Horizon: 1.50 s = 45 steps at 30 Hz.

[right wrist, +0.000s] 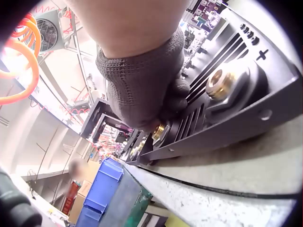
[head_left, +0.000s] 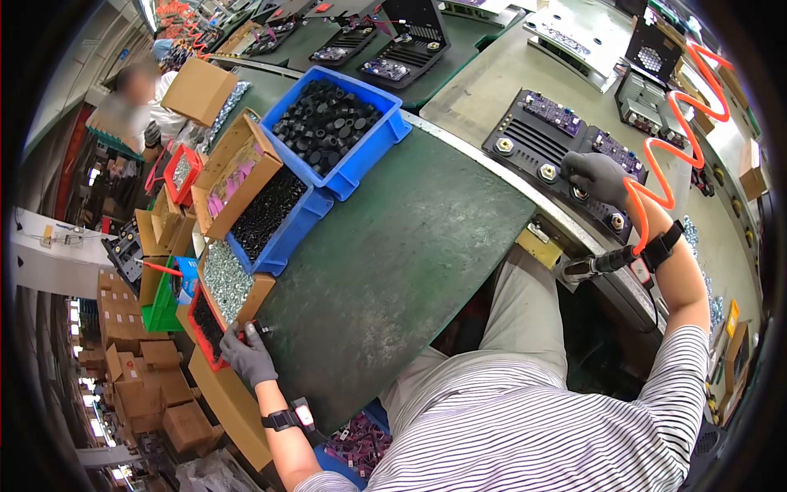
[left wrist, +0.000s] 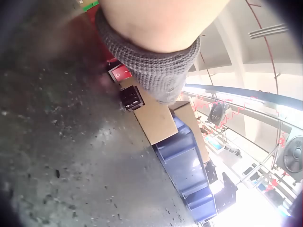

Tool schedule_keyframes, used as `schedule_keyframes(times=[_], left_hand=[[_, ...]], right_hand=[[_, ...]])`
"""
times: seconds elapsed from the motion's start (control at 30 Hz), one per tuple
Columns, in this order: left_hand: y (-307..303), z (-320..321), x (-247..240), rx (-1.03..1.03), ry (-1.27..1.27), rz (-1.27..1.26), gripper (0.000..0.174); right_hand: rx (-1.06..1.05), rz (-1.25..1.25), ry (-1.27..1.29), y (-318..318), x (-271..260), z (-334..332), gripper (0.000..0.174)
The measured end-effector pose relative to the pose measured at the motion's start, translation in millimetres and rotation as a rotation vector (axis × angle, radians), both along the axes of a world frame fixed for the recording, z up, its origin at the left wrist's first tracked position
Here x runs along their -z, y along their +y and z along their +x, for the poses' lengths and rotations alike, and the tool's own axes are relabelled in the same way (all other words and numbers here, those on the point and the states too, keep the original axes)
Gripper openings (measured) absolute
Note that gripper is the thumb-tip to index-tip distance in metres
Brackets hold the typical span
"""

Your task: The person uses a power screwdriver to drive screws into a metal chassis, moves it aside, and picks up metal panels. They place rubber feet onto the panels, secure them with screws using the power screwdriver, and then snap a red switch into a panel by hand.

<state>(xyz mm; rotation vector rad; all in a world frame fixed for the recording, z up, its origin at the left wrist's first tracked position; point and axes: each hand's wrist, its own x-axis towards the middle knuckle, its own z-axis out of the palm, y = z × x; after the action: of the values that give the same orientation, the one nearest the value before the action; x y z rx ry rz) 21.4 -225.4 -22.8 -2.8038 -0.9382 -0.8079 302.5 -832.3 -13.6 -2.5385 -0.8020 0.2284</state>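
At the lower left, my gloved left hand (head_left: 248, 354) is at the edge of a cardboard box of small metal screws (head_left: 227, 279), its finger and thumb around a red rocker switch (left wrist: 122, 73). Close by is a black part with metal terminals, probably another switch (left wrist: 131, 98). My gloved right hand (head_left: 597, 176) is over a black slotted panel (head_left: 525, 135), fingers curled, fingertips right at a brass threaded fitting (right wrist: 159, 132); the glove hides part of the grip. A nearer brass fitting (right wrist: 222, 85) stands beside a plus mark. Purple circuit boards (head_left: 551, 113) lie along the panel.
A pneumatic driver (head_left: 602, 264) hangs by my right wrist on an orange coiled hose (head_left: 674, 148). Blue bins hold black caps (head_left: 328, 123) and small black parts (head_left: 266, 213). A red tray (head_left: 197, 316) sits left of the screws. The green mat (head_left: 385, 238) spans the middle.
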Motion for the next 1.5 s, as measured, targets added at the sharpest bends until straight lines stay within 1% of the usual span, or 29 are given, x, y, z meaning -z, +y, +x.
schedule_keyframes(times=[0.03, 0.1, 0.13, 0.17, 0.2, 0.23, 0.27, 0.33, 0.47, 0.5, 0.57, 0.6, 0.67, 0.7, 0.73, 0.77, 0.8, 0.83, 0.9, 0.93, 0.97, 1.07, 1.17, 1.27, 1.3, 1.37, 1.4, 1.43, 1.5], left_hand=[[-4.4, 1.8, -5.2, -0.012, -0.025, 0.023, 0.038], [-9.8, 6.9, -17.1, 0.074, -0.073, 0.018, 0.035], [-13.5, 11.3, -25.5, 0.144, -0.082, 0.075, 0.034], [-20.1, 18.4, -35.4, 0.180, -0.110, 0.071, 0.033], [-22.3, 26.1, -45.3, 0.231, -0.110, 0.098, 0.032], [-27.7, 37.5, -59.0, 0.340, -0.127, 0.154, 0.027], [-28.7, 48.2, -67.2, 0.352, -0.134, 0.185, 0.022], [-38.2, 75.1, -92.8, 0.423, -0.115, 0.193, 0.018], [-27.2, 135.0, -119.6, 0.494, -0.002, 0.172, 0.020], [-17.9, 151.1, -120.3, 0.459, 0.018, 0.214, 0.020], [-2.5, 183.8, -127.4, 0.319, 0.143, 0.088, 0.027], [1.4, 199.0, -134.5, 0.317, 0.128, 0.095, 0.027], [6.9, 225.3, -147.0, 0.073, 0.413, -0.202, 0.038], [13.3, 237.3, -147.0, 0.075, 0.398, -0.198, 0.038], [23.0, 249.8, -141.5, 0.015, 0.477, -0.181, 0.042], [32.0, 261.5, -135.6, -0.046, 0.558, -0.163, 0.045], [34.9, 271.5, -131.8, -0.109, 0.598, -0.138, 0.049], [35.9, 279.4, -128.1, -0.107, 0.588, -0.136, 0.049], [33.3, 291.4, -125.1, -0.242, 0.618, -0.208, 0.052], [24.5, 293.2, -132.3, -0.250, 0.697, -0.268, 0.051], [29.5, 298.8, -129.4, -0.249, 0.692, -0.265, 0.051], [32.8, 309.5, -122.8, -0.220, 0.780, -0.373, 0.038], [47.8, 322.0, -109.2, -0.239, 0.790, -0.336, 0.036], [23.5, 312.0, -129.6, -0.236, 0.858, -0.349, 0.036], [26.1, 313.9, -125.9, -0.228, 0.863, -0.344, 0.036], [46.5, 323.6, -108.7, -0.236, 0.905, -0.460, 0.033], [66.2, 330.1, -94.2, -0.214, 0.879, -0.518, 0.031], [57.3, 323.9, -103.5, -0.163, 0.881, -0.563, 0.031], [40.0, 315.6, -118.6, -0.203, 0.883, -0.483, 0.030]], right_hand=[[0.025, 0.006, 0.011, 0.3, 0.5, 0.3, 0.016], [0.021, 0.030, 0.002, -1.8, 4.2, 3.0, 0.016], [0.030, 0.046, -0.025, -3.5, 9.2, 5.9, 0.016], [0.034, 0.066, -0.052, -3.2, 13.8, 9.8, 0.016], [0.033, 0.051, -0.030, -0.4, 10.7, 10.3, 0.015], [0.037, 0.034, -0.012, 0.8, 6.9, 9.2, 0.014], [0.037, 0.038, -0.042, 0.5, 9.7, 9.0, 0.014], [0.050, 0.062, -0.067, 0.9, 11.7, 7.7, 0.012], [0.079, 0.087, -0.089, -2.8, 17.2, 4.7, 0.011], [0.098, 0.080, -0.106, -2.8, 17.9, 3.1, 0.010], [0.108, 0.109, -0.089, -1.8, 14.9, -0.8, 0.010], [0.123, 0.129, -0.059, -2.0, 13.2, -2.6, 0.010], [0.132, 0.137, -0.056, -4.0, 12.4, -6.6, 0.011], [0.137, 0.142, -0.057, -5.5, 12.8, -8.2, 0.011], [0.156, 0.136, -0.034, -6.9, 12.0, -10.1, 0.012], [0.133, 0.192, -0.081, -10.9, 20.2, -9.3, 0.012], [0.148, 0.215, -0.053, -13.2, 22.1, -11.0, 0.012], [0.162, 0.238, -0.024, -15.5, 23.3, -12.3, 0.012], [0.162, 0.238, -0.049, -18.7, 24.8, -15.6, 0.013], [0.178, 0.264, -0.004, -18.5, 20.4, -19.3, 0.013], [0.195, 0.289, 0.042, -18.8, 17.8, -22.2, 0.014], [0.215, 0.268, 0.032, -21.7, 15.9, -25.7, 0.013], [0.224, 0.236, 0.015, -20.5, 12.2, -30.3, 0.012], [0.252, 0.257, 0.060, -23.9, 13.0, -33.2, 0.011], [0.262, 0.258, 0.063, -24.6, 12.7, -33.2, 0.011], [0.231, 0.234, 0.030, -26.0, 14.5, -33.0, 0.011], [0.247, 0.237, 0.025, -27.2, 16.1, -33.2, 0.011], [0.248, 0.212, 0.013, -28.1, 18.2, -32.9, 0.011], [0.244, 0.161, -0.007, -31.6, 19.0, -32.3, 0.013]])
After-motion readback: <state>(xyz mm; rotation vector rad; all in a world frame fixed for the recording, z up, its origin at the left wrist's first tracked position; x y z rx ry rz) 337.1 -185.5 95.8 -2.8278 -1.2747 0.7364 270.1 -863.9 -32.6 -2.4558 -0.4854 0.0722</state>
